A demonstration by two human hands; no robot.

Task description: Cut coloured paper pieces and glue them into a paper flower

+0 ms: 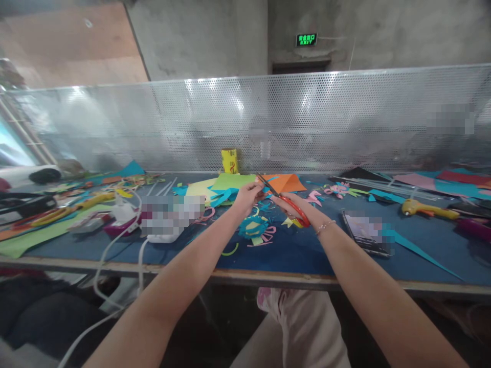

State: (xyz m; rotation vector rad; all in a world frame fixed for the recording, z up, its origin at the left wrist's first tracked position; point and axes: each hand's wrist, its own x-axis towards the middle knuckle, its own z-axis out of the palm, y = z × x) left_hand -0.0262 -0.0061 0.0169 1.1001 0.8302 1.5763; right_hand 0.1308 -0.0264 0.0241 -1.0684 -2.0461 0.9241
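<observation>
My right hand (288,203) is closed around the red handles of a pair of scissors (298,212). Their dark blades point up and to the left, slightly apart, close to my left fingertips. With thumb and fingers pinched, my left hand (248,197) holds a small blue paper strip (273,179), partly hidden by the fingers and blades. Below the hands lies a fringed blue paper flower (253,226) with a pale centre. Pink looped paper cutouts (268,235) lie beside it. Behind the hands are a green paper sheet (233,181) and an orange sheet (289,182).
A phone (362,232) lies right of my forearm, near a pointed blue paper piece (422,251). Farther right is a yellow glue gun (427,208). A white power strip (169,234) with cables sits left. A yellow box (229,161) stands before the perforated metal screen (307,117).
</observation>
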